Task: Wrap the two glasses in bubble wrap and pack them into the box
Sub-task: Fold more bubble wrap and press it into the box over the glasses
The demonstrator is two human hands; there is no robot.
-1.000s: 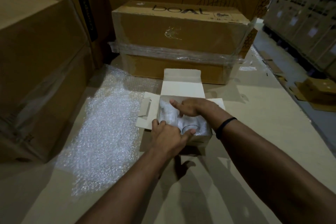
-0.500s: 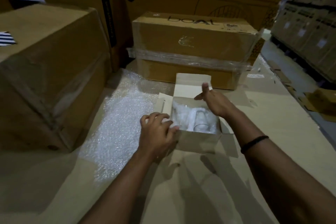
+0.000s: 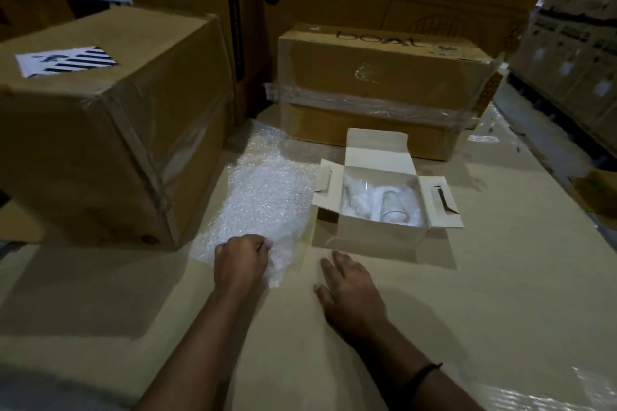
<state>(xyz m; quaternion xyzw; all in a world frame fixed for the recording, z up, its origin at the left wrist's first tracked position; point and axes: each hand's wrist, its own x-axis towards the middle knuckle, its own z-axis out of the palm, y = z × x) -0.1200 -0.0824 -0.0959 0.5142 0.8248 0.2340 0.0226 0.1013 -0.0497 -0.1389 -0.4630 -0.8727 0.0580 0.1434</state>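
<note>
In open white cardboard box (image 3: 380, 234): wrapped clear glasses (image 3: 394, 208) indistinct, one's axis near-far, mouth nearward; left hand (image 3: 241, 263) clenches translucent bubble-wrap sheet (image 3: 263, 197); right hand (image 3: 349, 290) flat, released.

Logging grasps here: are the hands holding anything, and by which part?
The left hand grips the bubble wrap at its near edge; the right hand lies flat, holding nothing.

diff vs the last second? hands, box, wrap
Both hands left the box and pulled back toward the person. The left hand let go of the box's near left corner and now grips the near end of the loose bubble wrap. The right hand came off the packed glasses and is open, low over the table. Unchanged: box in place, flaps open, glasses inside.
</note>
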